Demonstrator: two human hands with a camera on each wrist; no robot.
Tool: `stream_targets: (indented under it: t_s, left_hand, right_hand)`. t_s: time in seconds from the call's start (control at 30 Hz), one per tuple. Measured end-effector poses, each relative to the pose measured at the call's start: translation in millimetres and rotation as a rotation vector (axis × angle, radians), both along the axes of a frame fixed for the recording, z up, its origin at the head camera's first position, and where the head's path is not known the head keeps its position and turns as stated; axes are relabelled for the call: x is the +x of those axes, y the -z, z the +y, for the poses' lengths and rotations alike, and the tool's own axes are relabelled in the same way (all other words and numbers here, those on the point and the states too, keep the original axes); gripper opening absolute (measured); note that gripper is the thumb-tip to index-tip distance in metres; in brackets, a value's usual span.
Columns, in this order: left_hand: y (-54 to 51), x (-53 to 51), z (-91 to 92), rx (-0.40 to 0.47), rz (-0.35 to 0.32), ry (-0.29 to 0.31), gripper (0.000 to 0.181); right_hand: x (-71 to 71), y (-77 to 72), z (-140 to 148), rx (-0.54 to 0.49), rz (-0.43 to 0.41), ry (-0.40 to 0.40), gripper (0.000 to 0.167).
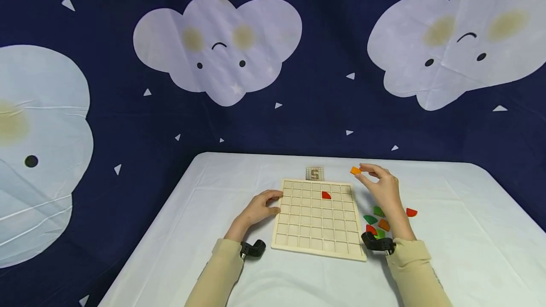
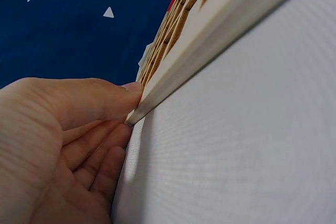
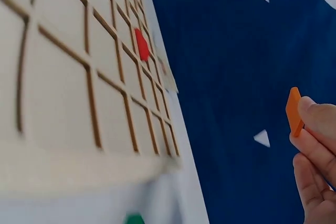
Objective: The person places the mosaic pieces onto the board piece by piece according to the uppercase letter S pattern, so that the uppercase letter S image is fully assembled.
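Observation:
A wooden grid board (image 1: 315, 231) lies on the table, with one red rounded piece (image 1: 326, 195) in a cell of its far part. My left hand (image 1: 260, 208) holds the board's left edge, thumb and fingertips against the rim in the left wrist view. Above the table, beyond the board's far right corner, my right hand (image 1: 384, 188) pinches a flat orange tile (image 3: 294, 111) between thumb and fingers. Below the right forearm lies a loose group of pieces, among them a dark green piece (image 1: 370, 220) and an orange piece (image 1: 384, 224).
Behind the board lies a small gridded card (image 1: 314, 173) with a brown pattern. A separate red piece (image 1: 411, 212) rests right of my right forearm. The white-covered table (image 1: 460, 231) meets a dark blue backdrop (image 1: 324, 127) printed with clouds and triangles.

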State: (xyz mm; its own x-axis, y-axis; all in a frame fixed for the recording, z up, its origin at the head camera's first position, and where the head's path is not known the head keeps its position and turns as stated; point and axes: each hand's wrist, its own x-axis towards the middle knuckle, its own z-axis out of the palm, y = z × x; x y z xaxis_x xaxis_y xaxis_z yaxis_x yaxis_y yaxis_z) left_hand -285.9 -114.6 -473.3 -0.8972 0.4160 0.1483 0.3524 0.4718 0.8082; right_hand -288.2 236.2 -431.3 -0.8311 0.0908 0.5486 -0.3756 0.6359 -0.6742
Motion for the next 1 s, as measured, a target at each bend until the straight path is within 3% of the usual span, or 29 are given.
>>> stream_targets:
  t_s: [0.53, 0.83, 1.0]
  left_hand:
    - [3.3, -0.6, -1.5, -0.015, -0.004, -0.003, 0.046]
    - [4.0, -1.5, 0.1, -0.016, -0.015, -0.007, 0.047]
    - [3.8, -1.1, 0.4, -0.020, -0.018, -0.012, 0.046]
  right_hand:
    - [-5.1, 8.9, -52.7, -0.023, -0.097, -0.189, 0.036]
    - [-11.4, 23.7, -66.0, -0.014, -0.200, -0.248, 0.038]
    - [-13.2, 39.1, -69.4, 0.002, -0.201, -0.293, 0.035]
